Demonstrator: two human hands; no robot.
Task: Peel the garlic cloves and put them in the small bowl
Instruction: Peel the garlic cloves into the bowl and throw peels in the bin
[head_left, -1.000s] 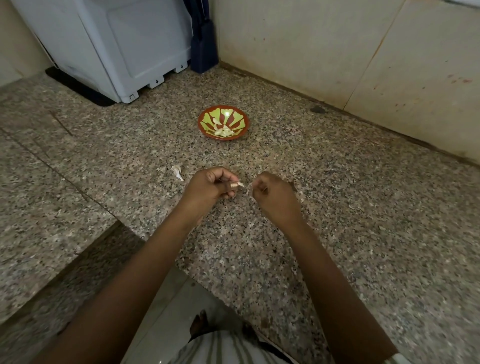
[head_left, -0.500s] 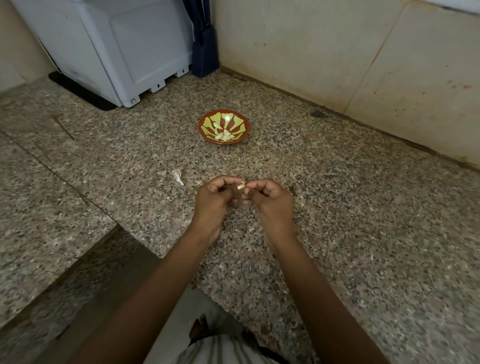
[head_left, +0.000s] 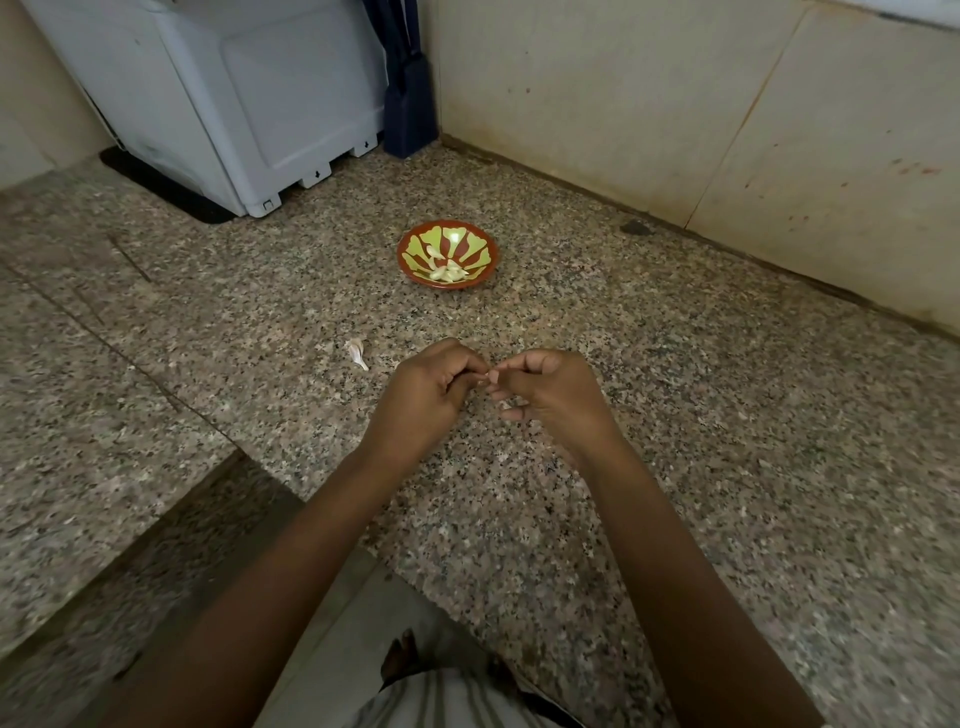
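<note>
Peeling is under way: left hand (head_left: 431, 387) and right hand (head_left: 550, 395) pinch a barely visible clove (head_left: 484, 378) over the desk (head_left: 675, 415); peeled cloves (head_left: 448, 271) lie in the bowl (head_left: 402, 257), and one unpeeled clove (head_left: 357, 353) lies nearby.

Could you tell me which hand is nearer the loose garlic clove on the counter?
Left. The left hand sits just right of the loose garlic clove, apart; the right hand is farther right, beyond it.
</note>
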